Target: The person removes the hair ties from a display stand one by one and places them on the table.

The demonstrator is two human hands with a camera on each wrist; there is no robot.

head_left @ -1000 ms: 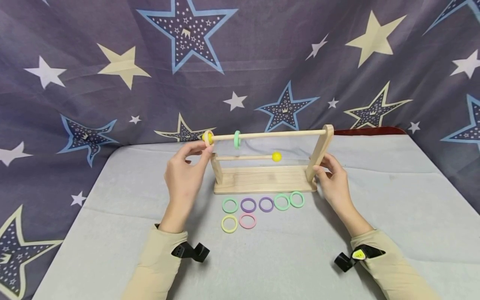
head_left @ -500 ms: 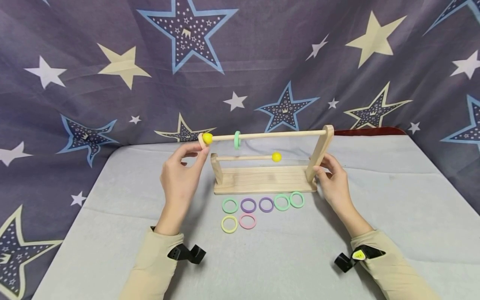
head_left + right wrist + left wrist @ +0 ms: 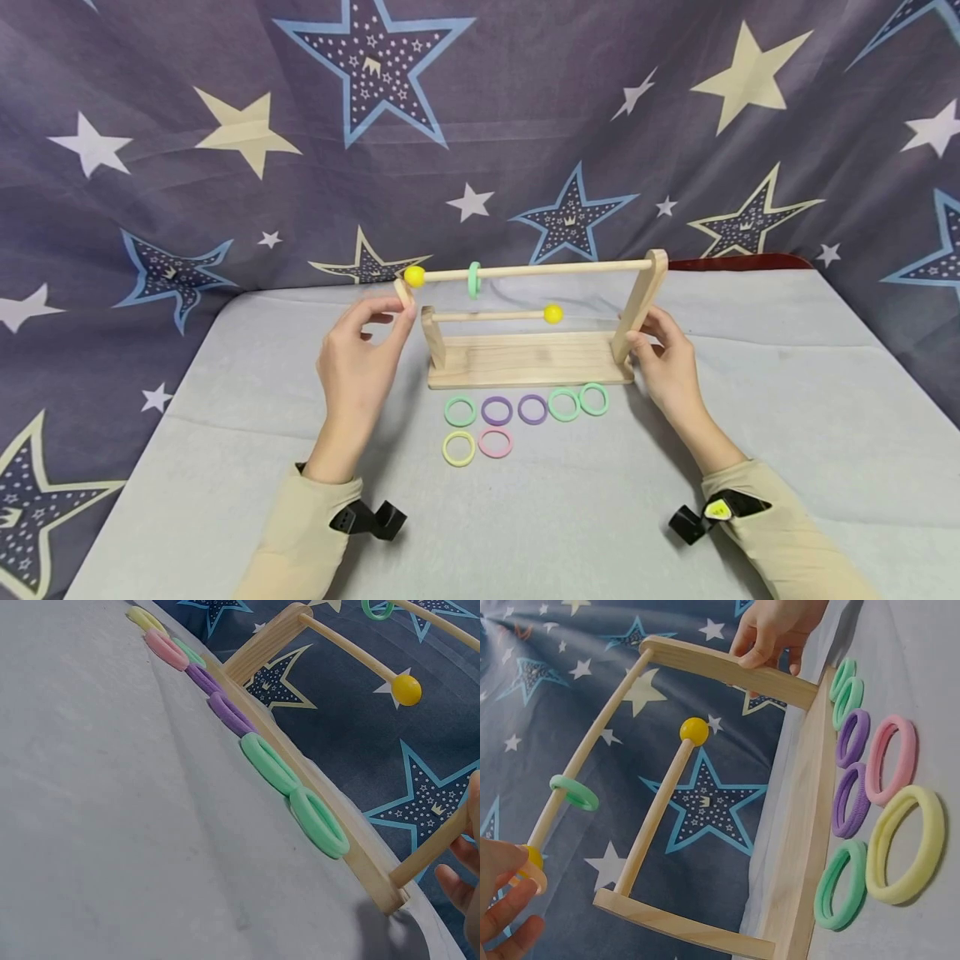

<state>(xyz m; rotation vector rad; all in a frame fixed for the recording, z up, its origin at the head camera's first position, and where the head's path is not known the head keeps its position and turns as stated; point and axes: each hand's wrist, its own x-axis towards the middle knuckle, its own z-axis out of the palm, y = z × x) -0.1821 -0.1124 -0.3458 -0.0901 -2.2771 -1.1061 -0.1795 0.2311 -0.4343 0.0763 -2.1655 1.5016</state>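
My left hand (image 3: 358, 346) pinches a pale peach hair tie (image 3: 404, 294) between thumb and fingers. In the head view the tie sits just left of and below the yellow ball (image 3: 415, 277) that tips the upper rod. A green hair tie (image 3: 474, 280) hangs on that rod (image 3: 562, 268), also visible in the left wrist view. My right hand (image 3: 666, 358) grips the tall right post (image 3: 640, 304) of the wooden stand (image 3: 525, 362). The lower rod (image 3: 487, 316) carries no tie and ends in another yellow ball (image 3: 552, 313).
In front of the stand lie several hair ties: green (image 3: 460, 410), purple (image 3: 497, 410), yellow (image 3: 458, 448) and pink (image 3: 496, 442) among them. A grey cloth (image 3: 570, 517) covers the table, and a star-patterned curtain (image 3: 510, 100) hangs behind.
The peach hair tie was around the yellow ball at the upper rod's end; my left hand has drawn it off to the left and slightly down. My right hand has stayed put.
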